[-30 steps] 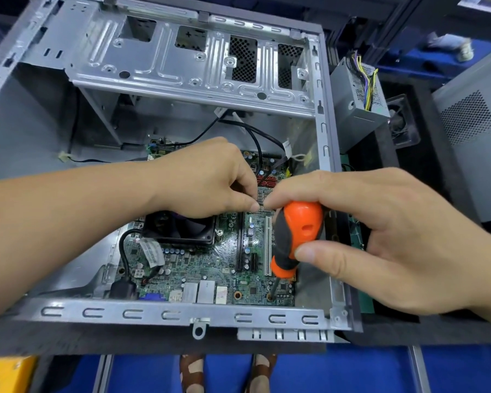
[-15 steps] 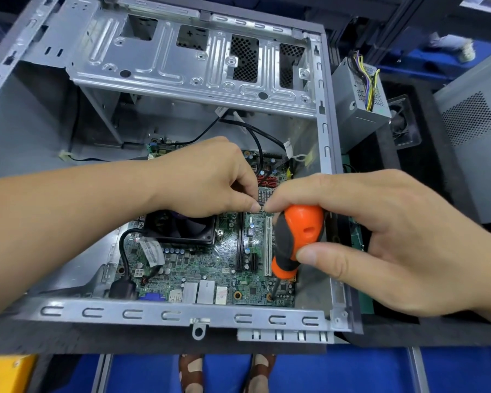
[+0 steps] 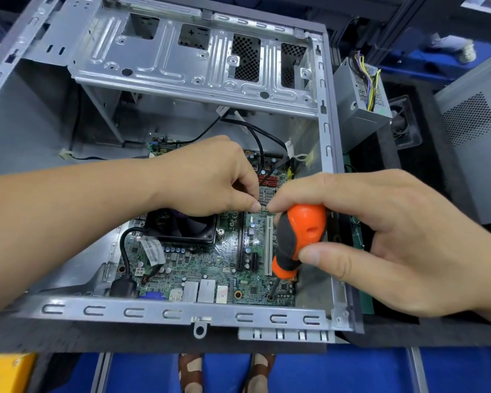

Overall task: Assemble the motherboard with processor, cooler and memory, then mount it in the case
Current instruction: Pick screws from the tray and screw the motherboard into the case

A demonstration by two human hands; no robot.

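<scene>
Grip status, head view: right hand (image 3: 394, 245) is clenched around one screwdriver (image 3: 298, 239), orange and black handle, thumb pressed on its lower side. Its shaft runs down toward 6 o'clock and its tip sits at a hole on the near right corner of the motherboard (image 3: 210, 268). Left hand (image 3: 207, 177), entering from 9 o'clock, has fingers curled; its thumb and forefinger meet the right forefinger tip over a small item too small to identify, just above the screwdriver handle.

Count: one open grey metal case (image 3: 328, 131), two hands, one screwdriver, one motherboard, one black cooler fan (image 3: 187, 228).

One green motherboard lies flat on the case floor at centre, densely populated, with a white slot and dark slots running lengthwise at its right. Cooler fan sits on the board, partly under the left hand. Silver ports line the board's near edge at 6 o'clock.

Outside the case at 2 o'clock stands one grey power supply (image 3: 357, 109) with coloured wires.
</scene>
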